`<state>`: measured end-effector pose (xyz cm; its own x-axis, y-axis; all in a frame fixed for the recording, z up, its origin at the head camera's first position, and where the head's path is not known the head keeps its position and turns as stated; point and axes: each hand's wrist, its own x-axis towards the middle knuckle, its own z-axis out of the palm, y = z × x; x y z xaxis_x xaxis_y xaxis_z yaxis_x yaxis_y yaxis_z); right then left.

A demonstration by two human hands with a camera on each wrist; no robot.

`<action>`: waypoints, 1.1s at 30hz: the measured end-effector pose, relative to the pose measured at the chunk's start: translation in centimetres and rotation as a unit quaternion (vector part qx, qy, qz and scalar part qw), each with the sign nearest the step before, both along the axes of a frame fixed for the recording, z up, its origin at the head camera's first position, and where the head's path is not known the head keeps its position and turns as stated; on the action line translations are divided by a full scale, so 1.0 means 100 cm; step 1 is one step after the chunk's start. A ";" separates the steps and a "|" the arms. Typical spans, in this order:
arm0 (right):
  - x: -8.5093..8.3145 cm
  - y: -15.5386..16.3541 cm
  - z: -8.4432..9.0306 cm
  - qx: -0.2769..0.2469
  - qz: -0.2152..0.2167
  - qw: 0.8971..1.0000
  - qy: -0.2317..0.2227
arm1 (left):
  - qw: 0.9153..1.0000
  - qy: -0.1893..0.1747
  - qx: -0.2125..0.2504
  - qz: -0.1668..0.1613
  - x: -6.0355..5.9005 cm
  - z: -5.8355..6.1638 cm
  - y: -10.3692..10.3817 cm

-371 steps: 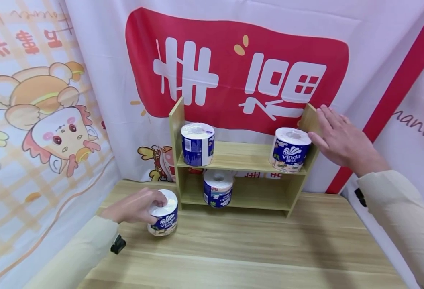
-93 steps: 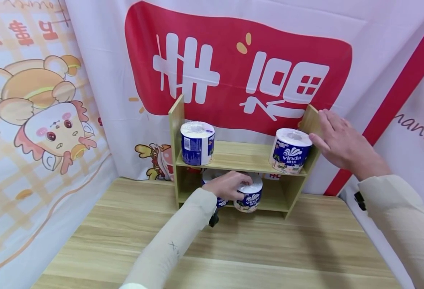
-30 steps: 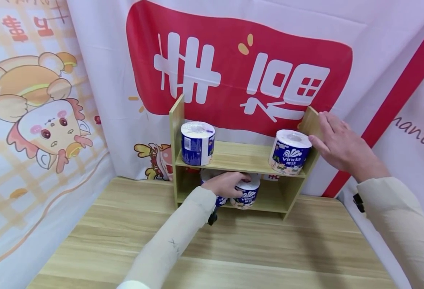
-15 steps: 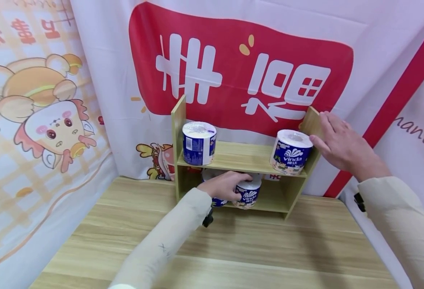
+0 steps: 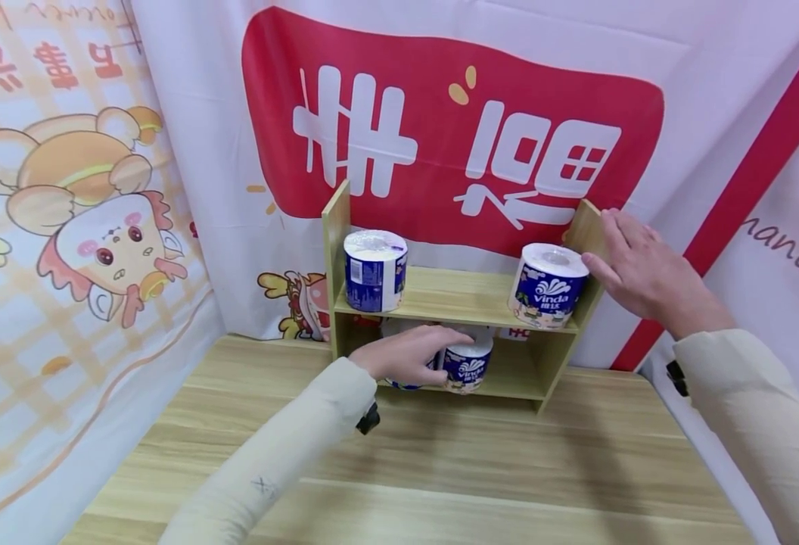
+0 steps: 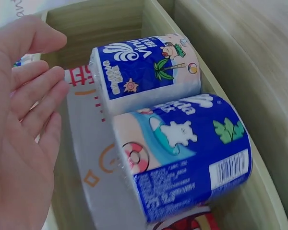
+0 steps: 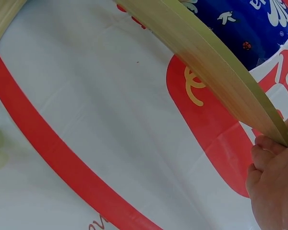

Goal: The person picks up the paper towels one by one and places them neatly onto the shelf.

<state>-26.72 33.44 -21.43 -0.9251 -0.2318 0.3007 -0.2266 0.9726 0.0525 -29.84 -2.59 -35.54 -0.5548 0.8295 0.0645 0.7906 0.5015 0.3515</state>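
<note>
A small wooden shelf (image 5: 454, 297) stands at the back of the table (image 5: 508, 469). On its lower board are two blue-wrapped paper rolls: one (image 5: 466, 363) in plain sight, the other mostly hidden behind my left hand (image 5: 409, 352). In the left wrist view that hand (image 6: 33, 96) is spread, fingers straight, just clear of the two rolls (image 6: 144, 69) (image 6: 182, 153). The upper board carries a roll at the left (image 5: 374, 271) and one at the right (image 5: 548, 286). My right hand (image 5: 634, 261) lies flat against the shelf's right side panel (image 7: 216, 62), fingers (image 7: 271, 182) at its edge.
Printed cloth banners hang close behind and to the left of the shelf (image 5: 454, 136). A red stripe runs down the cloth at the right (image 5: 733, 189). The wooden tabletop stretches in front of the shelf.
My left hand has let go of the roll on the lower board and drawn back a little to the left. The right hand has stayed on the side panel.
</note>
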 end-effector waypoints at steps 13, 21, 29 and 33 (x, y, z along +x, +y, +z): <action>0.000 0.002 0.000 0.005 -0.004 1.000 0.004 | 0.994 0.098 -0.042 0.036 0.030 -0.007 -0.048; 0.002 0.002 -0.001 0.026 -0.006 1.000 0.014 | 0.981 0.175 -0.036 0.071 0.044 -0.030 -0.071; 0.015 0.001 -0.006 0.038 -0.014 0.999 0.032 | 0.976 0.169 -0.024 0.139 0.058 -0.045 -0.094; 0.027 -0.001 -0.014 0.032 -0.007 0.998 0.051 | 0.971 0.171 -0.011 0.168 0.065 -0.050 -0.105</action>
